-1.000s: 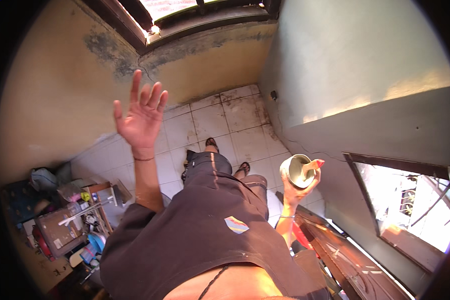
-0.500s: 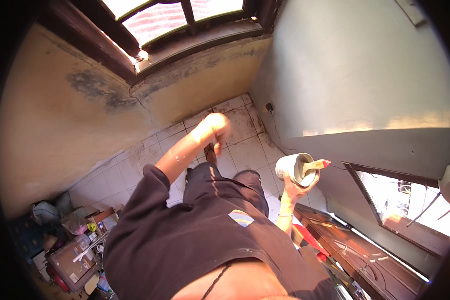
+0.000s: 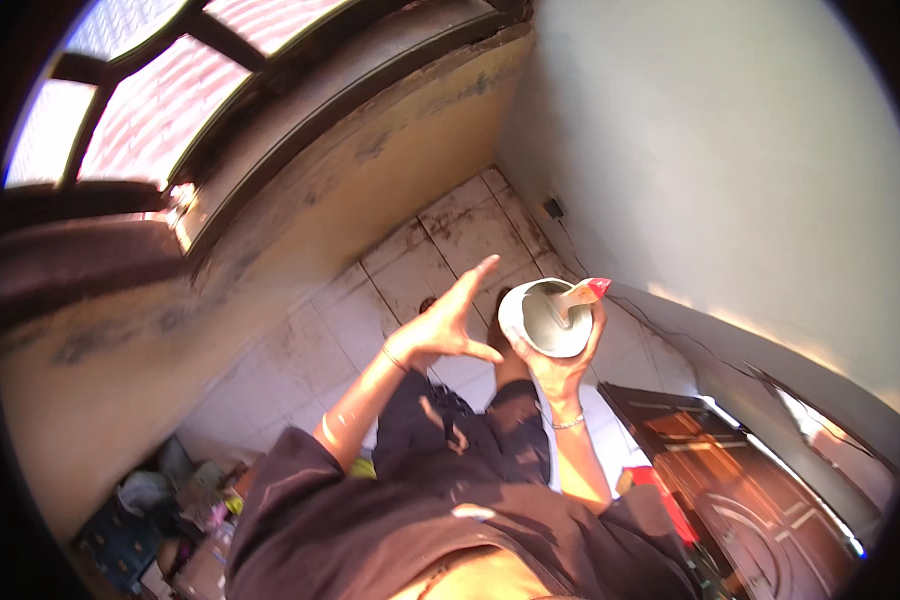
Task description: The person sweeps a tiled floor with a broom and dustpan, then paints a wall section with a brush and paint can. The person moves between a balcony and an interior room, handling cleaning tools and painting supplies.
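Right hand (image 3: 560, 374), fingers curled, holds pale cylindrical container (image 3: 538, 320) with red-tipped, apparently wooden stick (image 3: 578, 293); left hand (image 3: 436, 332), nine o'clock, thumb spread.

The brush (image 3: 582, 293) rests in the cup (image 3: 512, 318), its handle over the rim's right edge. The cup sits in the right hand (image 3: 560, 375); the left hand (image 3: 438, 330) is left of it, apart. Beyond both lies the floor's (image 3: 320, 345) far corner. A window (image 3: 160, 110) is in the left wall (image 3: 300, 215); clutter (image 3: 175, 510) lies by the floor's near-left edge, a door (image 3: 690, 470) right.
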Demonstrator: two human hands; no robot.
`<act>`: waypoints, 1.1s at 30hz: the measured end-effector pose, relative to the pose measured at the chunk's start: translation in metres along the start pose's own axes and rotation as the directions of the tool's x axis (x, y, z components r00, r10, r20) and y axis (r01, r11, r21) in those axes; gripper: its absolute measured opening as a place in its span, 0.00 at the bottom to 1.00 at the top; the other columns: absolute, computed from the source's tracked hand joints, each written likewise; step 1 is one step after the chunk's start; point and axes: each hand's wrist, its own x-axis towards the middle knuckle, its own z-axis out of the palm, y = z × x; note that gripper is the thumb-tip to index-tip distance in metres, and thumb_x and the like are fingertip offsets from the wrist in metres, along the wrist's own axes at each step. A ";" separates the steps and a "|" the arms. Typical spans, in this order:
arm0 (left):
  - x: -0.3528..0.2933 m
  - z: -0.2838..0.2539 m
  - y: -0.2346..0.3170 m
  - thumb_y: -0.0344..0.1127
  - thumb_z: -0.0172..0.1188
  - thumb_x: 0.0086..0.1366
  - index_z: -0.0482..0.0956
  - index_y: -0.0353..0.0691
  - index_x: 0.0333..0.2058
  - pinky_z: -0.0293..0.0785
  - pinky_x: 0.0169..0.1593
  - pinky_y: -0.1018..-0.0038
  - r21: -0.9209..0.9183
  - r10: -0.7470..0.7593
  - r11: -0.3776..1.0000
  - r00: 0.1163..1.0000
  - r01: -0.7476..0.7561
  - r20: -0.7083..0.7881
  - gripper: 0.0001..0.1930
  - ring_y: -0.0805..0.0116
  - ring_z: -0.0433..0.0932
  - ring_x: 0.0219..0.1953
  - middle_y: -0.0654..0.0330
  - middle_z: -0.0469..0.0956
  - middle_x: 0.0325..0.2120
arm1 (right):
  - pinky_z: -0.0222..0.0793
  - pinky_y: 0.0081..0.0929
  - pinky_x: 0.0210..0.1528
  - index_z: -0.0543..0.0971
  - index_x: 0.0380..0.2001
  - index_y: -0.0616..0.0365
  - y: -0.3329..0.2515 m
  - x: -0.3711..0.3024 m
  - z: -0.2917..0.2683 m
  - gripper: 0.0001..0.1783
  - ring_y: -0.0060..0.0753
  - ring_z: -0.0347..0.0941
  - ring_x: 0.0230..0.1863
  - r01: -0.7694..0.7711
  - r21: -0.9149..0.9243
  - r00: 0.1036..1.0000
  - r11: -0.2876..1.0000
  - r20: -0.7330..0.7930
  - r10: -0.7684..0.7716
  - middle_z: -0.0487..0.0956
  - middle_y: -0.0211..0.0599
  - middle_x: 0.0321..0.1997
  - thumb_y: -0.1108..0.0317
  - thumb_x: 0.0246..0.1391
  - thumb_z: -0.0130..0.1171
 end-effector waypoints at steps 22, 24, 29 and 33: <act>0.141 0.009 -0.332 0.37 0.81 0.37 0.66 0.35 0.57 0.70 0.59 0.65 0.111 0.346 0.930 0.728 -0.352 -0.591 0.47 0.63 0.75 0.55 0.52 0.75 0.51 | 0.71 0.36 0.44 0.78 0.51 0.61 0.255 0.161 0.142 0.27 0.37 0.75 0.41 0.648 0.100 0.640 0.755 0.465 -0.612 0.78 0.40 0.41 0.65 0.47 0.73; 0.139 0.014 -0.335 0.37 0.81 0.37 0.66 0.35 0.56 0.71 0.58 0.65 0.089 0.346 0.923 0.710 -0.374 -0.614 0.46 0.62 0.75 0.54 0.52 0.75 0.50 | 0.71 0.36 0.42 0.78 0.48 0.61 0.238 0.155 0.139 0.26 0.41 0.76 0.39 0.748 -0.089 0.608 0.657 0.487 -0.626 0.77 0.44 0.39 0.68 0.44 0.74; 0.136 0.019 -0.340 0.38 0.81 0.38 0.67 0.36 0.55 0.73 0.56 0.65 0.143 0.345 0.929 0.656 -0.342 -0.671 0.45 0.61 0.77 0.52 0.52 0.76 0.48 | 0.69 0.26 0.29 0.80 0.34 0.62 0.221 0.135 0.134 0.10 0.32 0.73 0.26 0.801 -0.013 0.501 0.599 0.562 -0.658 0.79 0.36 0.30 0.79 0.47 0.68; 0.129 0.015 -0.348 0.38 0.81 0.38 0.66 0.35 0.55 0.73 0.56 0.65 0.120 0.314 0.939 0.664 -0.322 -0.678 0.46 0.60 0.77 0.52 0.51 0.77 0.48 | 0.75 0.25 0.36 0.80 0.34 0.61 0.232 0.139 0.134 0.11 0.33 0.80 0.32 0.850 0.101 0.391 0.517 0.538 -0.747 0.83 0.36 0.34 0.81 0.46 0.68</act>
